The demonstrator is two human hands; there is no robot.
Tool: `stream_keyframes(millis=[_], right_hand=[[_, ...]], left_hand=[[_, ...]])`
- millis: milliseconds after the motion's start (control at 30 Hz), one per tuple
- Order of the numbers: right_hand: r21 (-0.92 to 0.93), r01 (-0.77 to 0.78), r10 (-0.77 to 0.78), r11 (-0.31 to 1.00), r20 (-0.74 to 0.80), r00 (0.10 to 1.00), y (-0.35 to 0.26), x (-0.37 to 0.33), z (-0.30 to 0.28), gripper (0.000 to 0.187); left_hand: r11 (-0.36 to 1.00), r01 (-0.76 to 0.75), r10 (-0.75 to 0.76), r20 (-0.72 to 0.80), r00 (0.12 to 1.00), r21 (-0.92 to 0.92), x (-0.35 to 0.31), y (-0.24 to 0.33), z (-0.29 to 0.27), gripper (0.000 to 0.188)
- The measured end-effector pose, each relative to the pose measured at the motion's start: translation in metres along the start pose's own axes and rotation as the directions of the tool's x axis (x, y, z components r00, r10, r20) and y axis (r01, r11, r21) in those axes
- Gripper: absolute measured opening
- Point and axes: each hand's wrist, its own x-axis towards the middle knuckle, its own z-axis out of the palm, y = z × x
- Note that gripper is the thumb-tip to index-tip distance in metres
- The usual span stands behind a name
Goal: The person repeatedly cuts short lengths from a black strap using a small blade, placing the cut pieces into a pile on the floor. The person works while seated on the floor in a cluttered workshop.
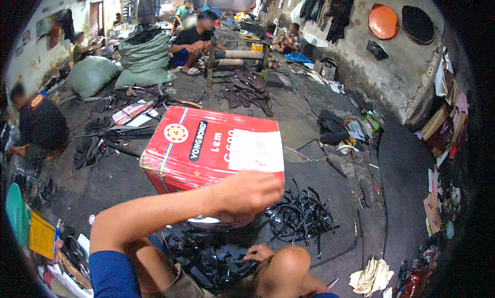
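Note:
My left hand [249, 191] is raised across the near side of a red cardboard box [216, 127], its fingers curled closed; anything within them is hidden. A white sheet [256, 151] lies on the box top. Lower down, beside my bent knee [284, 262], my right hand [259, 252] rests at the edge of a heap of black straps [214, 267]. Its fingers look pressed together, and what is in them cannot be made out. A tangle of thin black straps [301, 215] lies on the floor right of the box. Something shiny [203, 220] shows beneath my left forearm.
Cream pieces [371, 277] lie at lower right. A yellow container [41, 236] stands at lower left. Shoe soles [250, 91] are heaped beyond the box, near a wooden bench [237, 55]. Large green sacks [144, 58] stand far left. Several people sit or crouch farther off.

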Motion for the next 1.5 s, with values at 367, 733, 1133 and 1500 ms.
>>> stream_keyframes(millis=[367,733,1133,1500], right_hand=[[-0.236,0.342,-0.311,0.91,0.159,0.937,-0.328,-0.092,-0.218,0.025],[0.324,0.187,-0.079,0.928,-0.319,0.944,-0.399,-0.114,-0.263,0.021],[0.028,0.117,-0.098,0.993,-0.375,0.922,-0.347,-0.014,-0.329,0.015],[-0.437,-0.15,-0.237,0.887,-0.709,0.664,-0.337,0.003,-0.306,0.03]], left_hand=[[0.389,0.534,-0.524,0.296,0.798,-0.751,-0.021,0.091,0.001,0.076],[-0.094,0.702,-0.661,0.571,0.486,-0.706,-0.042,0.05,-0.141,0.021],[-0.05,0.981,-0.953,0.303,0.01,-0.19,-0.223,-0.077,-0.232,0.015],[0.558,0.643,-0.764,-0.022,0.645,-0.524,-0.003,-0.074,0.001,0.047]])
